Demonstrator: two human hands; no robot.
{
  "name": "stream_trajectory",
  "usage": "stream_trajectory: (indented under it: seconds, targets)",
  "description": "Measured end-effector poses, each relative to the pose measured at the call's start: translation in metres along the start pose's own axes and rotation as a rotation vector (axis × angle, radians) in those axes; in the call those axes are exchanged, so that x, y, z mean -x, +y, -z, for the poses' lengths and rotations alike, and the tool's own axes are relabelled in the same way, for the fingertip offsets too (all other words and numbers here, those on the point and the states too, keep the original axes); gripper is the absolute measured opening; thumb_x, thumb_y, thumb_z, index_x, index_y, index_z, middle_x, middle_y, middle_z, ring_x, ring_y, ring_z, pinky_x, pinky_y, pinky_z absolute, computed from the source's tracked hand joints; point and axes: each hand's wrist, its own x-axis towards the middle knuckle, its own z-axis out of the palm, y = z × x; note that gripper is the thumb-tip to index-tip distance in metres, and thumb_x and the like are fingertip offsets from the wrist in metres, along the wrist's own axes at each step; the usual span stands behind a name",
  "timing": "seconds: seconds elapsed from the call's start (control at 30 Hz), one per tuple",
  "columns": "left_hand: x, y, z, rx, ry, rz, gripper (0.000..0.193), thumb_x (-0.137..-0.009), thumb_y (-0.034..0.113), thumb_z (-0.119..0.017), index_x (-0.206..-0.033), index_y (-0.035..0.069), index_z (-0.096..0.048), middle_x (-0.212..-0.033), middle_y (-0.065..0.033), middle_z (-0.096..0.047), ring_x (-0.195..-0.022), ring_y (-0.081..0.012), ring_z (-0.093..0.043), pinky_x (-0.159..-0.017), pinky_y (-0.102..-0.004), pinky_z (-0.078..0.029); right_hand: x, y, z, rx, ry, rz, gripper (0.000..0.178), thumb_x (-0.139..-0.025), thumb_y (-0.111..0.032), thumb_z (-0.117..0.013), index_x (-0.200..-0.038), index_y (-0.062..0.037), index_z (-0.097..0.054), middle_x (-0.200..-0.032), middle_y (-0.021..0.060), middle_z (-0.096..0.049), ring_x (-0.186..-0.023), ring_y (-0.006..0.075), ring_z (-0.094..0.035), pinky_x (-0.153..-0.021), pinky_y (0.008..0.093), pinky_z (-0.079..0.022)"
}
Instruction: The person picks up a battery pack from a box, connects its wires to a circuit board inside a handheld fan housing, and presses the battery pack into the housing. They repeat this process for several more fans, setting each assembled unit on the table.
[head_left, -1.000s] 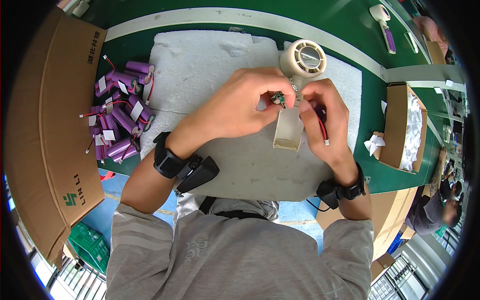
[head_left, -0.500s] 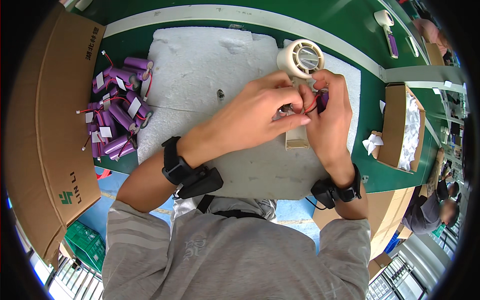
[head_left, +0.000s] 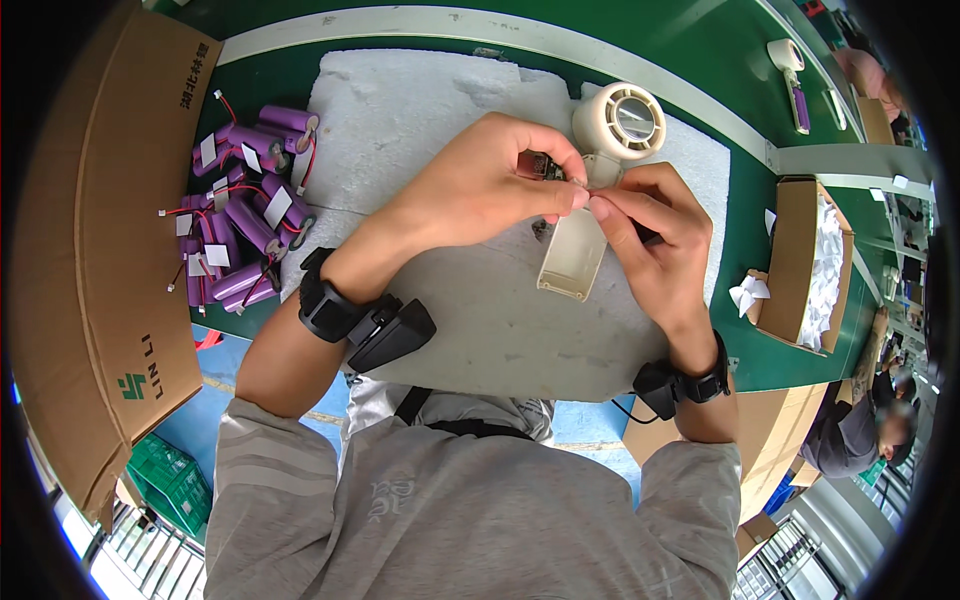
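Observation:
A cream handheld fan (head_left: pixel 590 120) lies on the foam sheet, its hollow handle shell (head_left: pixel 572 262) open and facing up. Over the handle, my left hand (head_left: pixel 490 185) is closed on a small circuit board (head_left: pixel 543 168). My right hand (head_left: pixel 662 235) is closed too, with a battery cell (head_left: pixel 648 238) mostly hidden and dark under its fingers. Both hands' fingertips meet above the handle in a pinch; whatever lies between them is too small to make out.
Several purple battery cells (head_left: pixel 245 222) with red wires and white tabs are heaped left of the foam sheet (head_left: pixel 400 100). A tall cardboard box (head_left: pixel 110 230) borders the left. At right stands an open box (head_left: pixel 785 265) of white pieces. Another fan (head_left: pixel 792 75) lies far right.
My left hand has turned and moved up and left, uncovering the circuit board. My fingertips have come together. The handle shell's near end has swung left, and the red wire is now hidden.

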Motion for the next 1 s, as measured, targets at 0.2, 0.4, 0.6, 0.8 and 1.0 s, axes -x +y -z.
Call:
stream_trajectory:
  seconds: [0.2,0.4,0.6,0.8,1.0]
  targets:
    - [0.002,0.003,-0.002,-0.162,0.017,0.033,0.015,-0.085,0.002,-0.067,-0.099,-0.001,-0.063,-0.084,-0.0028,-0.063,-0.076,-0.0077,-0.059,-0.069,-0.0221,-0.048,-0.002,0.002,-0.004,0.026,0.010,-0.014,0.013,-0.077,-0.006,-0.075,-0.090,-0.0057,-0.073,-0.084,0.0052,-0.056,-0.063,0.0149,-0.055,-0.054,0.0269,-0.044]
    - [-0.001,-0.001,0.007,0.000,-0.030,-0.036,0.029,-0.081,-0.003,-0.067,-0.109,0.001,-0.061,-0.091,-0.0040,-0.065,-0.082,-0.0086,-0.060,-0.075,-0.0233,-0.049,0.000,0.008,-0.004,-0.035,0.018,0.021,0.014,-0.077,-0.006,-0.075,-0.090,-0.0058,-0.074,-0.083,0.0048,-0.055,-0.062,0.0141,-0.054,-0.054,0.0272,-0.043]
    - [0.000,0.004,0.007,0.057,-0.033,-0.024,0.035,-0.078,-0.003,-0.069,-0.112,0.001,-0.060,-0.093,-0.0071,-0.066,-0.083,-0.0114,-0.062,-0.079,-0.0252,-0.051,0.000,0.007,-0.004,-0.023,0.006,0.036,0.013,-0.077,-0.006,-0.076,-0.090,-0.0054,-0.073,-0.083,0.0044,-0.054,-0.061,0.0134,-0.053,-0.053,0.0268,-0.043]
    - [0.000,0.002,0.008,0.049,0.016,-0.055,0.032,-0.078,-0.002,-0.070,-0.108,0.000,-0.062,-0.090,-0.0087,-0.068,-0.083,-0.0126,-0.064,-0.077,-0.0258,-0.052,0.001,0.002,-0.003,-0.044,-0.032,-0.022,0.012,-0.078,-0.004,-0.074,-0.090,-0.0026,-0.072,-0.083,0.0042,-0.055,-0.067,0.0134,-0.053,-0.057,0.0250,-0.043]
    - [-0.001,-0.001,0.005,0.013,0.056,-0.126,0.029,-0.077,-0.003,-0.070,-0.106,-0.001,-0.066,-0.090,-0.0105,-0.069,-0.082,-0.0134,-0.065,-0.076,-0.0262,-0.053,0.001,0.001,-0.003,-0.068,-0.023,-0.050,0.011,-0.079,-0.002,-0.073,-0.089,-0.0008,-0.071,-0.083,0.0042,-0.057,-0.069,0.0134,-0.053,-0.059,0.0243,-0.043]
